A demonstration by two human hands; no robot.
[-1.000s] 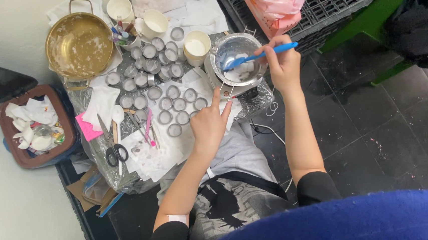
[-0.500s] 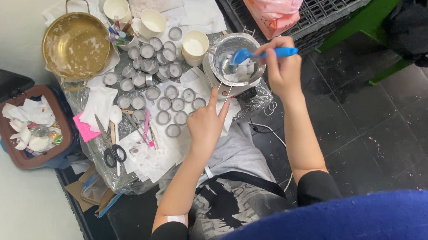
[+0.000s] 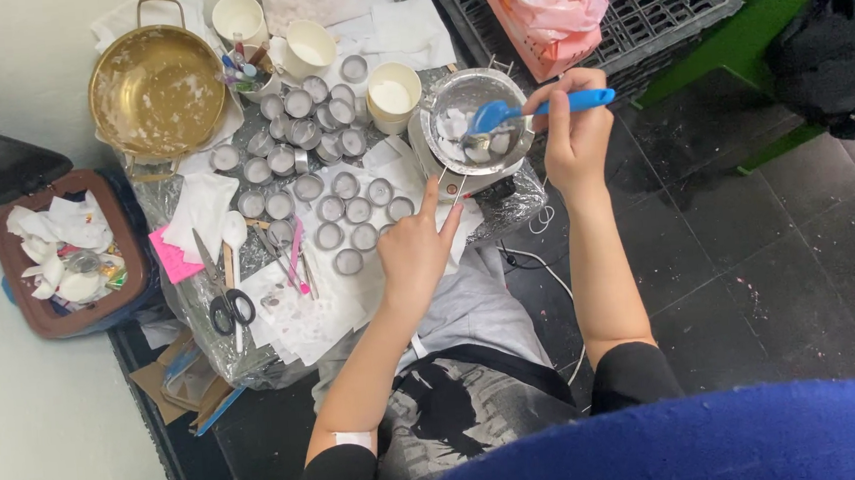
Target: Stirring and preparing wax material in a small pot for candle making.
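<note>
A person seated at a foil-covered work table (image 3: 203, 326) stirred pale wax-like chunks in a small round metal pot (image 3: 469, 122) with a blue-handled spatula (image 3: 529, 110), gripped in the closed right hand (image 3: 576, 134) above the pot's right rim. The left hand (image 3: 413, 251) lay open on the white paper sheets (image 3: 303, 319) just beside the pot, fingers spread, holding nothing. Rows of small round silver tealight cups (image 3: 345, 211) stood between the pot and a large brass-coloured pan (image 3: 156, 89); black-handled scissors (image 3: 223, 299) lay near the table's front edge, and cream paper cups (image 3: 392, 94) stood near the pot. By the look of it, the stirring would go best with the blade kept low against the pot's floor, the pot steadied and the strokes slow, so that nothing slopped toward the cups.
</note>
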